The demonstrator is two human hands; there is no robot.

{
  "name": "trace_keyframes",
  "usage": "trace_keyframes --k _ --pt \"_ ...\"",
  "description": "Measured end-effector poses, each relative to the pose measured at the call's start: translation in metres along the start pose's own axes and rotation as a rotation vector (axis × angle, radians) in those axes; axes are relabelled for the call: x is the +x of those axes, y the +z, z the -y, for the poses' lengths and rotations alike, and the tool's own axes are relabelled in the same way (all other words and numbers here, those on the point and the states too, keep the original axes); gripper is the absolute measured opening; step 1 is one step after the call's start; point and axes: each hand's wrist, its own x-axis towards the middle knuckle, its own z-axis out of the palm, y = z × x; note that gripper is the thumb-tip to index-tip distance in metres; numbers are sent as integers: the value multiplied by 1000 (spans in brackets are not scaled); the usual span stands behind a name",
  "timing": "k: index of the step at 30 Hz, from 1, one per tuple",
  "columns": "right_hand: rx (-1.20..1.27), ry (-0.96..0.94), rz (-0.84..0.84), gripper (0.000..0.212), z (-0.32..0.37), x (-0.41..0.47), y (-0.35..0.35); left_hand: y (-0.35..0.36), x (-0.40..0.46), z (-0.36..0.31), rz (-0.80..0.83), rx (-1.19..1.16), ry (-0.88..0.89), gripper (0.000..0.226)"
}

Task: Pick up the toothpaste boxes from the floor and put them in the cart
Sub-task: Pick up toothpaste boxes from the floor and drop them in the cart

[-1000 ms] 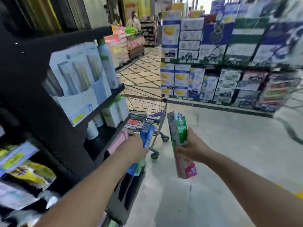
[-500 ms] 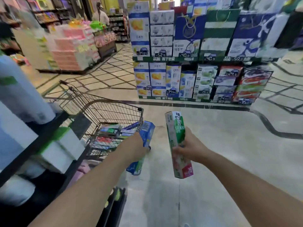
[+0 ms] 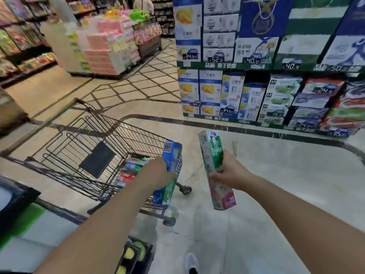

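Note:
My left hand [image 3: 158,173] grips a blue toothpaste box [image 3: 171,155], held upright at the near right corner of the wire cart [image 3: 83,135]. My right hand [image 3: 229,173] grips a green and pink toothpaste box [image 3: 214,155] upright, to the right of the cart and above the floor. Several toothpaste boxes [image 3: 130,171] lie in the bottom of the cart's basket. A dark flap [image 3: 96,159] hangs inside the cart.
A display of stacked cartons with price tags [image 3: 266,80] stands ahead on the right. Pink stacked packs [image 3: 106,48] stand at the back left. A shelf edge [image 3: 17,198] is close at my lower left. My shoe [image 3: 191,263] shows at the bottom. A person [image 3: 143,3] stands far back.
The view has swung right and toward the cart, leaving the left shelf mostly out of view. Both hands still hold their boxes; the left one is now at the cart's rim.

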Motion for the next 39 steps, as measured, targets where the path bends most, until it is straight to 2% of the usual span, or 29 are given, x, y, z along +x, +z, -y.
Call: trace_keyframes --k 2,6,9,16,22,25,29,32,34,37,39 --pt "-16 -5 31 60 10 34 6 -6 29 9 -9 -25 -37 40" --pt "-28 -34 127 59 40 107 21 -20 90 39 -26 -88 -104 60" --pt "-22 -53 171 63 68 165 37 -35 137 70 -31 -125 -166 60" --pt "-28 -120 291 66 135 284 94 -59 216 147 -42 -209 -330 34" --pt "-71 -143 498 55 158 361 174 -9 262 201 -9 -328 -548 58" --pt "-150 -122 627 52 144 398 227 33 282 219 -1 -393 -684 70" --pt "-230 -60 810 56 109 435 296 106 306 234 78 -486 -905 75" --pt "-374 -54 923 53 68 450 343 157 317 235 167 -528 -1028 65" --pt "-463 -41 1009 63 37 460 372 191 327 236 170 -630 -1110 59" --pt "-562 7 1120 58 4 464 404 232 337 236 179 -737 -1212 69" --pt "-588 35 1153 64 -12 463 420 251 340 234 171 -788 -1284 63"
